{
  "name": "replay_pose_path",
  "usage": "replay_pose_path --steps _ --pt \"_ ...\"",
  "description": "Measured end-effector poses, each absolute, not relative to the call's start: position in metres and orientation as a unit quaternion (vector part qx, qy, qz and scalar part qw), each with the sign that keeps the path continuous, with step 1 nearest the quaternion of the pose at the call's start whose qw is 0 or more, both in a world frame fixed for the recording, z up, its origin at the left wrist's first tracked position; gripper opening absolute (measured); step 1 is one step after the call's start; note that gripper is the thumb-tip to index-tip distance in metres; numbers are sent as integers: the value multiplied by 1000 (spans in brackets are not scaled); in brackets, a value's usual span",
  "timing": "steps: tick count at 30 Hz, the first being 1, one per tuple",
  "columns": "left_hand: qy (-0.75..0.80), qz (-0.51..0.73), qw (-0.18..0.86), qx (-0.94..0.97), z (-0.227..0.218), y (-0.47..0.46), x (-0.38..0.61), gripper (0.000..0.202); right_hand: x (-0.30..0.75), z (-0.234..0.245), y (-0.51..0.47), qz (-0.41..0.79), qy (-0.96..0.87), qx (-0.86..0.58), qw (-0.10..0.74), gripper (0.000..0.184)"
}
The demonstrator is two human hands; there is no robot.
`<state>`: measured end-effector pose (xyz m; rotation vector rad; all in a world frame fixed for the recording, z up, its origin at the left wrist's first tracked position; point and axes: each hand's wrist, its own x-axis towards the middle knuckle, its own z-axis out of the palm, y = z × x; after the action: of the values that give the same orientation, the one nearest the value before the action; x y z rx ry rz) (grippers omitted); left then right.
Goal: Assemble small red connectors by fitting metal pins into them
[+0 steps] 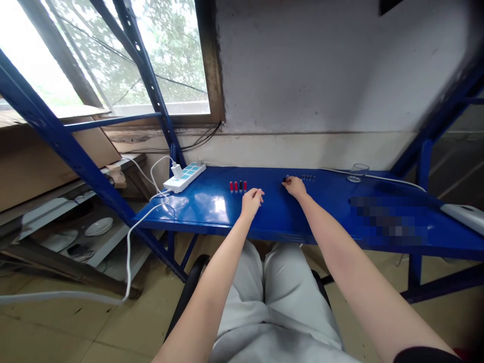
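On the blue table [204,214] stands a short row of several small tubes [236,187], mostly red with one black tube [241,186] among them, pale at their lower ends. Just right of that row hovers my left hand [251,202], its fingers curled together; whatever they may hold is too small to make out. My right hand [294,186] is closed at the fingertips on a small black tube [284,180], low over the tabletop. Beyond its knuckles lies a row of tiny silvery pieces [308,177], whose kind I cannot tell.
A white power strip [185,177] with plugs and a white cable sits at the table's left end. Back right is a clear glass cup [357,173]. A pixelated dark patch covers something at right, near a white device [465,217]. Blue frame posts flank both ends.
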<state>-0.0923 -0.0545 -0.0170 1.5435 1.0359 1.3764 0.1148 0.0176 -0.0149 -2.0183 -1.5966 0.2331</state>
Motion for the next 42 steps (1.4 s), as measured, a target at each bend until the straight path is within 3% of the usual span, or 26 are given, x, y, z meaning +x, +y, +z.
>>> replay_pose_path --steps 13,20,24,29,35,39,42 --pt "419 545 387 615 -20 -52 -93 26 128 -8 23 139 -615 -747 210 22" --pt "452 611 362 540 -22 -50 -98 24 131 0 26 177 -599 -762 173 14" --pt "461 670 351 464 -21 -48 -101 20 146 17 19 258 -578 -762 132 16" --pt "474 699 368 389 -16 -49 -104 20 143 42 1 266 -653 -705 77 25" --pt "479 720 377 333 -8 -52 -106 18 82 43 -14 327 -742 -565 154 19" --pt "479 725 362 336 -9 -51 -106 19 38 24 -10 261 -769 -528 247 16" --pt "478 725 356 346 -12 -49 -106 19 16 11 -4 236 -766 -533 271 23"
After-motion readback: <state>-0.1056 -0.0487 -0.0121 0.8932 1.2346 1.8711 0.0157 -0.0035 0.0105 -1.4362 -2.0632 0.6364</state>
